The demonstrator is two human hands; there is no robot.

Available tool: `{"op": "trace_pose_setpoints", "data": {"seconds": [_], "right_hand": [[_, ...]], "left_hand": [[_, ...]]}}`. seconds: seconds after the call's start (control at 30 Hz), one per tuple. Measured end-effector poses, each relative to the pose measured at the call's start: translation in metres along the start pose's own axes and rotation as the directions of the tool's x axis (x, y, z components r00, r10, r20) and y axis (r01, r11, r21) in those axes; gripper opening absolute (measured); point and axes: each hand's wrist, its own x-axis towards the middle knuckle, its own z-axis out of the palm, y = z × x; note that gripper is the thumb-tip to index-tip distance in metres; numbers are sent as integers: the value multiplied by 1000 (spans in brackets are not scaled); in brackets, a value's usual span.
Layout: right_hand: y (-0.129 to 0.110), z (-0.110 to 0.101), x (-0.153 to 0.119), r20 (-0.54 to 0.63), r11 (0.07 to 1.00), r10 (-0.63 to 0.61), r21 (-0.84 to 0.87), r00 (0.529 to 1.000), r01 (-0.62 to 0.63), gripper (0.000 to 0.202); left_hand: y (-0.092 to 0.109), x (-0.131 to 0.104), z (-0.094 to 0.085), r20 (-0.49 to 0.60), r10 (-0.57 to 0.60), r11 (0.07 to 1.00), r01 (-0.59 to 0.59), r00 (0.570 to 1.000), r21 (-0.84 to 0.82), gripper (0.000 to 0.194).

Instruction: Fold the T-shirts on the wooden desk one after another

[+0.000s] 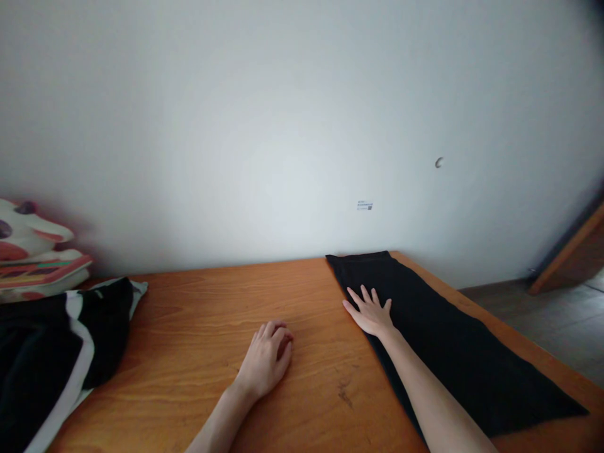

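Observation:
A long piece of folded black clothing (438,340) lies flat along the right side of the wooden table (212,302), its narrower hemmed end near the wall. Spread fingers and a flat palm put my right hand (370,313) on top of this cloth, at its left edge. To the left of it, my left hand (268,355) rests on the bare wood with its fingers loosely curled in. Nothing shows in that hand, and it is apart from the clothing. Whether the black piece is a pair of trousers I cannot tell for certain.
A black and white cloth bundle (101,340) lies at the left. Behind it a plush toy (33,236) sits against the white wall (264,126). Past the table's right edge, there is grey floor (533,321) and a wooden door (578,255).

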Motion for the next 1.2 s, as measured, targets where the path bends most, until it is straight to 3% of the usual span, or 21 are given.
{"op": "trace_pose_setpoints", "data": {"seconds": [0.2,0.73,0.9,1.07,1.2], "right_hand": [[12,3,-10,-10,1000,-24,6,1000,24,73],[29,5,0,-53,1000,-13,28,998,15,63],[34,4,2,-86,998,9,63,996,-3,64],[33,4,-6,-170,989,146,42,975,-141,66],[38,8,-9,-112,961,274,-9,955,-276,78]], "left_hand": [[1,-2,0,-45,31,999,-32,998,-22,19],[-1,-3,-1,-26,31,999,-32,999,-18,18],[-2,-4,-1,-68,89,995,-92,994,-48,18],[1,-12,-8,-152,178,976,-194,972,-98,21],[-1,-24,-19,-186,225,967,-243,957,-82,21]]}}
